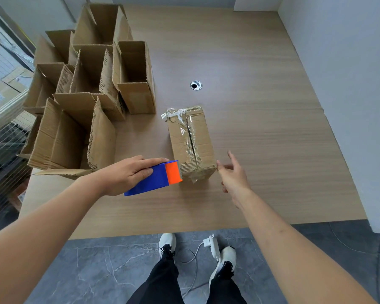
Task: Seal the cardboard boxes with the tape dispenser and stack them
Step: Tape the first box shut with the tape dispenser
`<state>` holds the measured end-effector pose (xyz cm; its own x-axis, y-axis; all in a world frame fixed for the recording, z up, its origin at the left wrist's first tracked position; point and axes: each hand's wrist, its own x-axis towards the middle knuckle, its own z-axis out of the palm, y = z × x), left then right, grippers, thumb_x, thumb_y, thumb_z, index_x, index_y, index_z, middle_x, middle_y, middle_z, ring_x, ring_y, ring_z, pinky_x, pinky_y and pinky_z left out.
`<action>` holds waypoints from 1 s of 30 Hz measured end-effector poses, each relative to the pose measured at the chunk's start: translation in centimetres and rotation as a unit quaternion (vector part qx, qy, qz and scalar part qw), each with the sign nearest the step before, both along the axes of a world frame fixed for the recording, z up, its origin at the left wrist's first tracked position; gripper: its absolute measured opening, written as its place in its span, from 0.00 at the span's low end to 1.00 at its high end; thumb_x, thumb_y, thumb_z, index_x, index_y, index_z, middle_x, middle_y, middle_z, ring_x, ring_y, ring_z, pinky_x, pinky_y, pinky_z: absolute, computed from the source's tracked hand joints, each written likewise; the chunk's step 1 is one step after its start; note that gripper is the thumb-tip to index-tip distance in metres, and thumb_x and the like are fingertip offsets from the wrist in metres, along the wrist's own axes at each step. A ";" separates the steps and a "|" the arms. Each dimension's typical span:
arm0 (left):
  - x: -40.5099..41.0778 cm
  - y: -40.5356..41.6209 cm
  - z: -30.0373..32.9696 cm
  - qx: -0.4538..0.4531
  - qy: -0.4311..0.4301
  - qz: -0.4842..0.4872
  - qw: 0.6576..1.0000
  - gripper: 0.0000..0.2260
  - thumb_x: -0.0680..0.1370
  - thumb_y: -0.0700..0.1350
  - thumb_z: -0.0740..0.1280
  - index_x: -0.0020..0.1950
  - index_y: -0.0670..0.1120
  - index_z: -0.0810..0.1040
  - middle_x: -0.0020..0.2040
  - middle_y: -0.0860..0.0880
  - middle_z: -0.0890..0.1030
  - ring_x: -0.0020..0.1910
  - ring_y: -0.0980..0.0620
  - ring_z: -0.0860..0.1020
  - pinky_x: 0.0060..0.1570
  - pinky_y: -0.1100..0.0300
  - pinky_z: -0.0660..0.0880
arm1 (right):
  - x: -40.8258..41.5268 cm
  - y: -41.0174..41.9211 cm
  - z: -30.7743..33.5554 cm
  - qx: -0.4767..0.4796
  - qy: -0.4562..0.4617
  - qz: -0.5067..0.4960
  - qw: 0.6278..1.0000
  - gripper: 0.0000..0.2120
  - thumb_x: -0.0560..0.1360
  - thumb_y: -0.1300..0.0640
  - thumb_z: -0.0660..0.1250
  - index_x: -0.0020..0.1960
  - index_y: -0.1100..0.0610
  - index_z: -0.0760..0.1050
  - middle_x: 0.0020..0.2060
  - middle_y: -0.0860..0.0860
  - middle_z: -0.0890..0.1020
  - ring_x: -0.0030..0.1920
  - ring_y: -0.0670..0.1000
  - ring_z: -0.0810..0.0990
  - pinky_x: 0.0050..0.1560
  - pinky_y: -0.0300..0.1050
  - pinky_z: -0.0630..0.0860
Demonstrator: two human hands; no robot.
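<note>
1. The closed cardboard box point(191, 142) lay flat on the wooden table point(261, 132) and serves here as the landmark. Clear tape ran along its centre seam, wrinkled and bunched at the far end, with a loose tail hanging over the near end.

2. My left hand point(127, 174) was wrapped over the top of the blue and orange tape dispenser point(155, 178), fingers closed around its body. Its orange toothed end met the near left corner of the box; I judged it was held there to cut the strip at the edge.

3. My right hand point(234, 174) hovered just beside the near right corner of the box, fingers spread and loose, gripping nothing. Whether a fingertip touched the cardboard could not be told. It seemed placed to steady the box or press the tape tail down.

4. At least 5 open cardboard boxes point(92, 88) stood clustered to the left of and beyond the taped box, flaps up, apparently awaiting sealing.

5. A round cable grommet point(196, 85) sat in the table beyond the far end of the box.

6. No stack was visible, so I judged stacking not yet begun.
</note>
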<state>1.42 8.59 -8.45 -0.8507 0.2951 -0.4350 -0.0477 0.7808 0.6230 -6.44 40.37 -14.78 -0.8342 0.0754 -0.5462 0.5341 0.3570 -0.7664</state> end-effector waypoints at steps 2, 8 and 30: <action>-0.1 0.4 0.0 0.003 -0.002 0.002 1.000 0.20 0.86 0.57 0.53 0.74 0.77 0.56 0.57 0.55 0.74 0.54 0.54 0.74 0.60 0.46 0.71 | -0.4 0.4 0.4 0.090 0.011 0.048 0.995 0.23 0.82 0.50 0.64 0.75 0.37 0.66 0.67 0.49 0.69 0.51 0.51 0.78 0.49 0.48 0.79; -0.9 2.4 -0.3 0.015 0.001 0.008 1.000 0.20 0.86 0.56 0.52 0.75 0.76 0.57 0.54 0.56 0.73 0.52 0.57 0.73 0.58 0.51 0.70 | -0.7 -2.4 1.6 0.251 0.318 0.318 0.858 0.25 0.84 0.45 0.49 0.81 0.45 0.61 0.82 0.49 0.56 0.81 0.51 0.54 0.79 0.53 0.53; 1.8 -0.8 -2.4 0.065 -0.027 0.037 0.997 0.19 0.85 0.61 0.51 0.76 0.74 0.57 0.67 0.55 0.75 0.62 0.52 0.74 0.65 0.48 0.69 | -1.7 -2.5 0.1 0.353 0.287 0.451 0.768 0.27 0.85 0.39 0.40 0.82 0.41 0.39 0.81 0.45 0.37 0.80 0.46 0.32 0.79 0.51 0.32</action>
